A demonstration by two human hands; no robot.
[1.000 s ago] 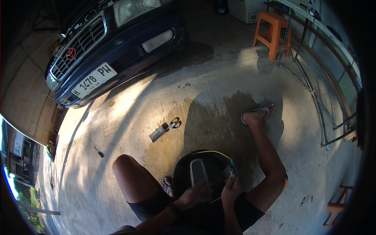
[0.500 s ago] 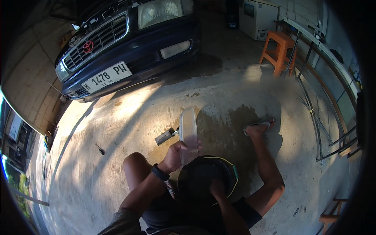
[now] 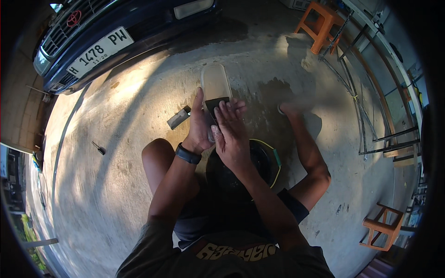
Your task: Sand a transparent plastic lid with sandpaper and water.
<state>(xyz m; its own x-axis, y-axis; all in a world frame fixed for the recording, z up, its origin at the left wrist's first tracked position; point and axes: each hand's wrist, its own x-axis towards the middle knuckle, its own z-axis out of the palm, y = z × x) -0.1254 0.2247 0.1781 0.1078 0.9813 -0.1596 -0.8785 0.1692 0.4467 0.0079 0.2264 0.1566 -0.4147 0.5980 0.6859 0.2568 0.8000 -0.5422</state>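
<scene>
My left hand [image 3: 198, 130] holds up a long clear plastic lens [image 3: 216, 78] with a raised rim, its fingers behind it and its thumb along the left edge. A thin black sheet [image 3: 212, 104], which looks like sandpaper, lies against the lens face. Over that sheet my right hand [image 3: 233, 139] presses with flat, close-set fingers. Below both hands, between my legs, stands a black bucket [image 3: 222, 173] with a yellow wire handle and green grip. The water level in it cannot be made out.
A small grey block-shaped item [image 3: 178, 119] lies on the concrete ahead, and a short dark-ended tool [image 3: 98, 148] farther left. Beyond is a dark blue car [image 3: 157, 32]. At right are an orange stool [image 3: 320, 23], a metal frame [image 3: 361, 111] and another stool [image 3: 384, 227].
My right hand has come up out of the bucket and now presses the black sheet on the lens. The view has tilted down, so the car sits higher.
</scene>
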